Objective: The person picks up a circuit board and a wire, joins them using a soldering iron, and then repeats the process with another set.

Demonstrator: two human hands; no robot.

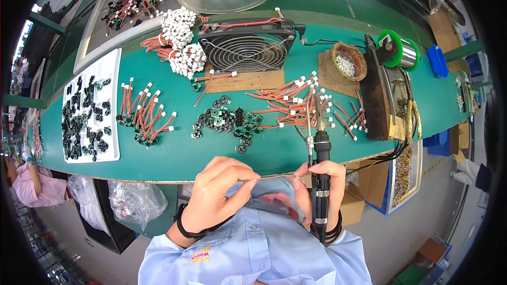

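Green table (364, 150) in a busy workshop, everything set out in an arc around me, I guess so nothing needs a long reach. My left grip (216, 192) is at the front edge, fingertips pinched together on a thin wire (277, 176) that runs across to my right grip (335, 184). That one's wrapped around a soldering iron (322, 150) with the tip pointing away from me over the table, probably so the hot end is well clear of my fingers. Thumb on that side is right by the wire too, but honestly can't tell if it's clamping it or just touching. Loose red leads with white plugs (288, 103) lie around the iron's tip, and a heap of little black parts (217, 120) sits left of them, sorted by kind for quick picking by the look of it. Further left is a batch of leads with small parts at their near ends (150, 119), set apart from the heap, I'd guess to avoid mix-ups. Past that, a white tray (112, 148) holds more small parts. Fan (248, 47) stands behind the heap, likely for fumes. Solder reel (418, 55) is off to the right, presumably out of my elbows' way.
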